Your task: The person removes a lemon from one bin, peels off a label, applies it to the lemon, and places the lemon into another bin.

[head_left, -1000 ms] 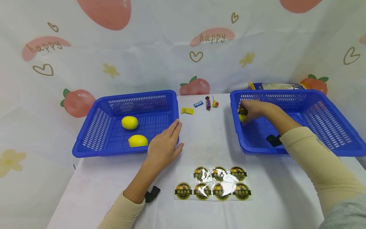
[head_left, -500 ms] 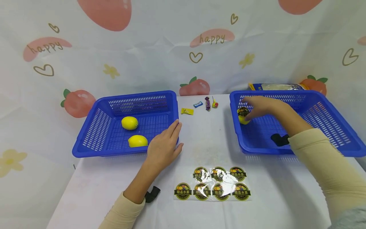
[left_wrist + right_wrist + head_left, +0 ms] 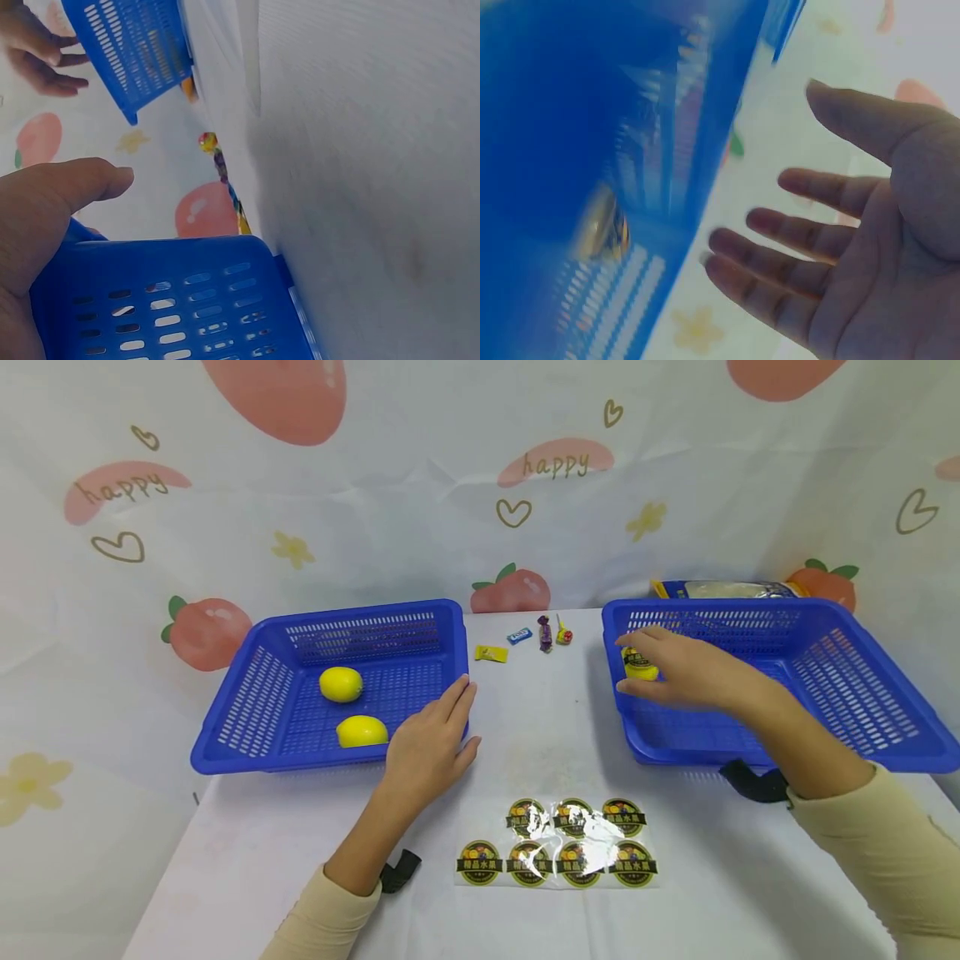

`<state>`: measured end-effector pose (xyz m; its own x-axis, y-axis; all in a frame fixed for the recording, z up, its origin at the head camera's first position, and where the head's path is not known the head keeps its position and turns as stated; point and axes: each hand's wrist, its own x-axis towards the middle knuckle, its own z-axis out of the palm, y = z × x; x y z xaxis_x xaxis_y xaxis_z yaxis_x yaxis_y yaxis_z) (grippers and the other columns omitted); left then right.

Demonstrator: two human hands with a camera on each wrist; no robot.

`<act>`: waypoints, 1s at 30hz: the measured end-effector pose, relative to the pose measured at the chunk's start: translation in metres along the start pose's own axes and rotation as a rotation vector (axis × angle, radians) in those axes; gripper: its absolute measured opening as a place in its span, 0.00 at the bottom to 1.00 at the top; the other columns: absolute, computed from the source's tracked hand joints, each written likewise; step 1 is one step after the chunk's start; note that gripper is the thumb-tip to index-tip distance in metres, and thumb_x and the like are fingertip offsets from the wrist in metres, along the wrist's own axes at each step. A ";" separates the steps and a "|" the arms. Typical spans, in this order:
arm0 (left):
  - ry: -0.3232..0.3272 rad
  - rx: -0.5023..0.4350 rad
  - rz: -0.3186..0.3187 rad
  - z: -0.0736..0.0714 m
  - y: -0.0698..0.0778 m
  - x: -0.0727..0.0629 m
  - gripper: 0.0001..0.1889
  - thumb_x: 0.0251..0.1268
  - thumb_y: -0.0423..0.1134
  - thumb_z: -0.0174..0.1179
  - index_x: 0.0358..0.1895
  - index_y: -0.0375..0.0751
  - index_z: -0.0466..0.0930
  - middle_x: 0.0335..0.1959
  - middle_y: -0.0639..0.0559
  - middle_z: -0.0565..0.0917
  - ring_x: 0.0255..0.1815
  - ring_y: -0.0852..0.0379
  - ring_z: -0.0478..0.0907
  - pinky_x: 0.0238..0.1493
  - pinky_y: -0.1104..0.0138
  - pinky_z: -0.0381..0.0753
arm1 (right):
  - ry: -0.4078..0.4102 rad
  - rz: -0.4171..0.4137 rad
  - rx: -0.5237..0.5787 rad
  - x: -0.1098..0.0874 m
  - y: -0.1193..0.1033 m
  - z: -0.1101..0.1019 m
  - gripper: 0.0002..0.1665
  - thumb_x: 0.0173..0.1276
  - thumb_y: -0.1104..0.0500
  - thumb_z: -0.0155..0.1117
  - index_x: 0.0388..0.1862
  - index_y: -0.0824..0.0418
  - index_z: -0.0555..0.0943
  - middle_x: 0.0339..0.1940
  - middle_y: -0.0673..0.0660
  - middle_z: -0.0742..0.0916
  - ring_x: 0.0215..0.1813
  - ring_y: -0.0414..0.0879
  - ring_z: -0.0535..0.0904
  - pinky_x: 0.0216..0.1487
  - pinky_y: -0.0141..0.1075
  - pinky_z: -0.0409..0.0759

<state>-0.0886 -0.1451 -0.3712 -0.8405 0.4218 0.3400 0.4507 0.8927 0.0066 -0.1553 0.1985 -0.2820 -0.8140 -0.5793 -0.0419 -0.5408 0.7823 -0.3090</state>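
My left hand [image 3: 427, 739] lies with straight fingers on the right rim of the left blue basket [image 3: 292, 761]; its thumb [image 3: 97, 182] stands off the rim. That basket holds two yellow lemons, one toward the back [image 3: 341, 684] and one nearer the front [image 3: 362, 732]. Over the right blue basket [image 3: 690, 757], my right hand [image 3: 686, 672] is spread and holds nothing. A lemon with a dark round sticker [image 3: 640, 665] sits at that basket's left side, partly covered by the hand. In the right wrist view this lemon [image 3: 604, 225] is blurred.
A sheet of round fruit stickers [image 3: 557, 855] lies between the arms. Behind are a yellow candy [image 3: 491, 653], a blue candy [image 3: 519, 636], a purple candy [image 3: 545, 634] and a lollipop [image 3: 564, 633]. A blue-and-yellow packet [image 3: 735, 589] stands behind the right basket.
My right hand has let go of the stickered lemon in the right basket, and its fingers have spread. The right forearm has drawn back toward me. My left hand has stayed in place.
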 end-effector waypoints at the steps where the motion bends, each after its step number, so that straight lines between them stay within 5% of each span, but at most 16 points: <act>1: -0.001 0.000 0.000 0.000 0.000 0.000 0.38 0.65 0.47 0.66 0.75 0.37 0.64 0.74 0.45 0.67 0.59 0.45 0.79 0.50 0.55 0.83 | 0.035 -0.031 -0.004 -0.005 -0.005 0.006 0.35 0.71 0.50 0.68 0.68 0.71 0.71 0.63 0.71 0.76 0.62 0.65 0.74 0.61 0.60 0.73; 10: -0.006 -0.001 -0.005 0.000 0.001 0.001 0.38 0.65 0.48 0.67 0.75 0.38 0.64 0.75 0.46 0.67 0.59 0.45 0.79 0.51 0.55 0.83 | 0.310 -0.161 -0.102 -0.035 -0.030 0.063 0.38 0.64 0.49 0.74 0.64 0.69 0.75 0.68 0.72 0.73 0.66 0.70 0.70 0.60 0.64 0.72; 14: -0.006 0.001 -0.008 -0.001 0.001 0.001 0.39 0.64 0.48 0.67 0.75 0.38 0.65 0.75 0.46 0.67 0.60 0.45 0.79 0.51 0.55 0.82 | 0.436 -0.259 -0.162 -0.037 -0.024 0.086 0.38 0.75 0.37 0.55 0.62 0.70 0.76 0.68 0.72 0.73 0.67 0.70 0.69 0.55 0.64 0.75; 17: -0.024 -0.012 -0.012 -0.002 0.001 0.001 0.39 0.65 0.49 0.67 0.75 0.38 0.64 0.75 0.46 0.66 0.61 0.45 0.77 0.53 0.54 0.81 | 0.495 -0.318 -0.217 -0.037 -0.018 0.098 0.35 0.74 0.40 0.59 0.61 0.70 0.77 0.68 0.71 0.74 0.69 0.70 0.68 0.54 0.63 0.76; 21: -0.130 -0.197 -0.026 -0.012 -0.004 0.003 0.39 0.66 0.52 0.66 0.76 0.42 0.63 0.77 0.47 0.63 0.70 0.45 0.69 0.64 0.50 0.73 | 0.496 -0.310 -0.284 -0.037 -0.016 0.103 0.36 0.53 0.55 0.80 0.59 0.68 0.78 0.68 0.71 0.74 0.71 0.69 0.66 0.52 0.61 0.78; 25: -0.249 -0.472 -0.075 -0.030 -0.016 0.005 0.36 0.70 0.56 0.61 0.76 0.45 0.64 0.77 0.50 0.62 0.76 0.46 0.59 0.71 0.47 0.62 | 0.486 -0.305 -0.304 -0.037 -0.017 0.104 0.35 0.51 0.56 0.82 0.56 0.64 0.79 0.67 0.69 0.75 0.71 0.69 0.65 0.47 0.60 0.80; 30: -0.344 -0.472 -0.137 -0.049 -0.043 0.004 0.29 0.77 0.50 0.54 0.74 0.41 0.67 0.75 0.43 0.66 0.76 0.41 0.59 0.72 0.45 0.59 | 0.486 -0.302 -0.310 -0.038 -0.017 0.104 0.33 0.51 0.55 0.82 0.55 0.63 0.81 0.67 0.69 0.76 0.71 0.69 0.65 0.43 0.59 0.82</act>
<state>-0.0965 -0.1898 -0.3242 -0.9141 0.4051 -0.0170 0.3497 0.8089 0.4726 -0.0935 0.1833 -0.3745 -0.5802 -0.6717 0.4606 -0.7380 0.6728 0.0517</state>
